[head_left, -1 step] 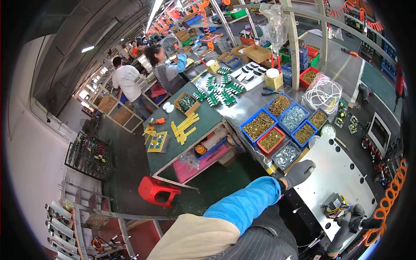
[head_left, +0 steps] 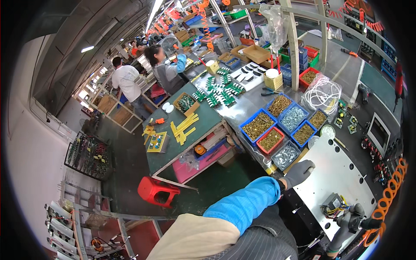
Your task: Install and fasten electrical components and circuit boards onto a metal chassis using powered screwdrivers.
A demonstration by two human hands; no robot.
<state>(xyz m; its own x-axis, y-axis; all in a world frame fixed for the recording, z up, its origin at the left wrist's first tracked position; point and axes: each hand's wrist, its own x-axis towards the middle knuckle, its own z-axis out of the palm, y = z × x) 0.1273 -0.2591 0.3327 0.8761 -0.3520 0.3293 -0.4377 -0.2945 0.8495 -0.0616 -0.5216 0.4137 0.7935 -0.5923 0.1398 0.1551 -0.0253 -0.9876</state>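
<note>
My left hand [head_left: 299, 172], in a grey glove with a blue sleeve cover behind it, rests with fingers spread on the near-left edge of a white metal plate [head_left: 346, 169] dotted with holes. My right hand [head_left: 350, 218], also grey-gloved, is at the lower right, closed around a dark tool handle [head_left: 369, 223]. A small grey component with coloured wires [head_left: 332, 203] sits on the plate between the two hands. Beyond my left hand stand several blue and red bins of screws [head_left: 272, 130].
An orange coiled hose [head_left: 392, 190] hangs at the right. A green-topped bench [head_left: 169, 149] with yellow strips stands to the left, with a red stool [head_left: 157, 190] on the floor beside it. Two people work at the far benches [head_left: 167, 71]. A coil of white wire [head_left: 323, 93] lies behind the bins.
</note>
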